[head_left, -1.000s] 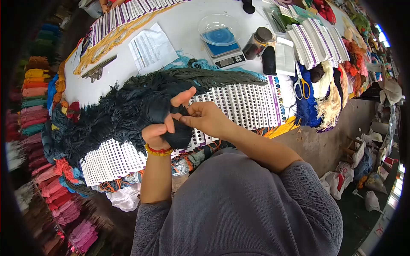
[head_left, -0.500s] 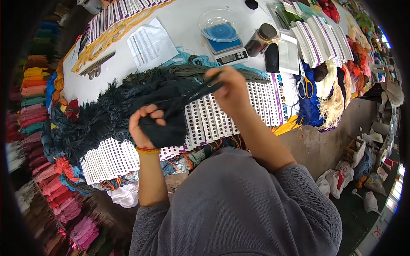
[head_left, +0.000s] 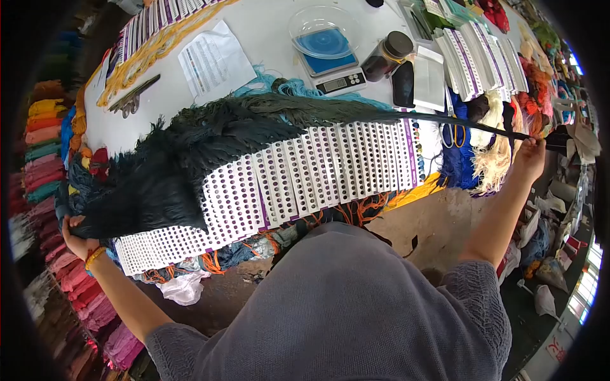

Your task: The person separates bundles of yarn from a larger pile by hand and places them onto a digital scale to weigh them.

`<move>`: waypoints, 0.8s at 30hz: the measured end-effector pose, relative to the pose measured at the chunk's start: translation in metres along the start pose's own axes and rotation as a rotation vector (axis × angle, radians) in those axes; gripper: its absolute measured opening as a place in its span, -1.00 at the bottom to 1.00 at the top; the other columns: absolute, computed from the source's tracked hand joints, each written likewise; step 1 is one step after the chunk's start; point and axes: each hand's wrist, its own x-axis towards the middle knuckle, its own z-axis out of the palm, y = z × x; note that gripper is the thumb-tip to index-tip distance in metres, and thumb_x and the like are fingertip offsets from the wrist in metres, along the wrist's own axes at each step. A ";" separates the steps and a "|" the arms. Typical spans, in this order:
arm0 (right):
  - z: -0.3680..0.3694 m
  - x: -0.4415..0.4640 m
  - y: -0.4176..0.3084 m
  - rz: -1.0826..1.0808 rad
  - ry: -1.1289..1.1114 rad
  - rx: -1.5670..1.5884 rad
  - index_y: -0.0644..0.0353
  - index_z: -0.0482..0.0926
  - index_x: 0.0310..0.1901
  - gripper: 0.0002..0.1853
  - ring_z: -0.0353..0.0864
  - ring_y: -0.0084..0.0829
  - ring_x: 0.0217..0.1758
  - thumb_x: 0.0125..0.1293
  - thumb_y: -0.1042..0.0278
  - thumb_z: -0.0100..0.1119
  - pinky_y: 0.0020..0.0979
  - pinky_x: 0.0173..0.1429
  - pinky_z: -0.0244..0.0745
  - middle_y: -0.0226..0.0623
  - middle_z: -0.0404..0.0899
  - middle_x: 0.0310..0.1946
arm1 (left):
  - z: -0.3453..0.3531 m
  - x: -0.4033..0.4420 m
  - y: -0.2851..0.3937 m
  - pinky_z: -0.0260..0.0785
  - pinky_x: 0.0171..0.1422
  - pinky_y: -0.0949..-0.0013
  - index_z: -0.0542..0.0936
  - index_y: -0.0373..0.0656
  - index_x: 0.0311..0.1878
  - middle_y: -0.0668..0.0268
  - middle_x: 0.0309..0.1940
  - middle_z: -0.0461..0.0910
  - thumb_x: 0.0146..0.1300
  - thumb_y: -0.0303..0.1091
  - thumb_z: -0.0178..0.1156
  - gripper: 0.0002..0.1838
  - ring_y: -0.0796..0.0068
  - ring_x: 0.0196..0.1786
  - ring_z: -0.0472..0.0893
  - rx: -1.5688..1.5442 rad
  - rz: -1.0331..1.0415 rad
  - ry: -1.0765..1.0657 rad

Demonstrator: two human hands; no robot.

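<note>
- Table (head_left: 267, 38) served as support for the spread threads and cards.
- Dark thread bunch (head_left: 155, 190) sprawled across the left side, laid lengthwise, perhaps so its fibres ran straight.
- Punched cards (head_left: 305, 171) lay side by side, partly beneath it.
- Dark strand (head_left: 457, 119) ran right past the cards, seemingly drawn taut against tangling.
- Right hand (head_left: 531, 155) pinched the strand's end, arm flung wide, elbow nearly straight.
- Left hand (head_left: 77, 241) curled round the bunch's left end, apparently anchoring it, arm angled outward; some fingers were hidden.
</note>
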 end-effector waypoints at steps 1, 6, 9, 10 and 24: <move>0.028 -0.014 0.003 -0.076 0.077 -0.088 0.34 0.39 -0.30 -0.80 0.39 -0.53 -0.46 0.31 0.34 -0.10 -0.57 -0.40 0.31 -0.25 0.47 -0.44 | 0.009 -0.001 -0.019 0.20 -0.35 0.55 0.45 -0.28 -0.29 0.45 -0.65 0.24 0.20 -0.41 -0.02 -0.87 0.63 -0.52 0.29 0.047 -0.104 -0.139; 0.140 -0.138 0.136 0.062 -0.361 -1.024 0.20 0.50 -0.43 -0.71 0.44 -0.57 -0.53 0.28 0.18 -0.10 -0.52 -0.39 0.35 -0.33 0.51 -0.49 | 0.121 -0.106 -0.230 0.02 -0.52 0.60 0.48 -0.34 -0.13 0.51 -0.71 0.21 0.23 -0.26 0.00 -0.69 0.71 -0.65 0.17 0.414 -0.466 -0.256; 0.169 -0.209 0.232 0.601 -0.493 -0.749 0.24 0.50 -0.37 -0.80 0.40 -0.62 -0.56 0.18 0.26 0.07 -0.52 -0.48 0.38 -0.37 0.47 -0.56 | 0.140 -0.143 -0.329 0.28 -0.36 0.52 0.48 -0.30 -0.06 0.45 -0.62 0.32 0.23 -0.27 0.01 -0.68 0.60 -0.55 0.35 0.451 -0.796 -0.371; 0.172 -0.227 0.257 0.615 -0.588 -0.809 0.24 0.49 -0.28 -0.79 0.45 -0.53 -0.54 0.16 0.28 0.12 -0.43 -0.42 0.41 -0.29 0.49 -0.55 | 0.149 -0.153 -0.356 0.28 -0.36 0.52 0.47 -0.31 -0.05 0.43 -0.58 0.36 0.22 -0.30 0.04 -0.68 0.58 -0.53 0.37 0.293 -0.954 -0.355; 0.187 -0.257 0.311 0.094 -1.091 -1.284 0.24 0.39 -0.29 -0.84 0.49 0.00 -0.28 0.20 0.33 -0.04 -0.13 -0.23 0.39 -0.03 0.50 -0.33 | 0.168 -0.148 -0.489 0.33 -0.37 0.44 0.54 -0.24 -0.57 0.24 -0.60 0.52 0.06 -0.29 0.10 -0.77 0.42 -0.51 0.52 0.992 -0.714 -0.594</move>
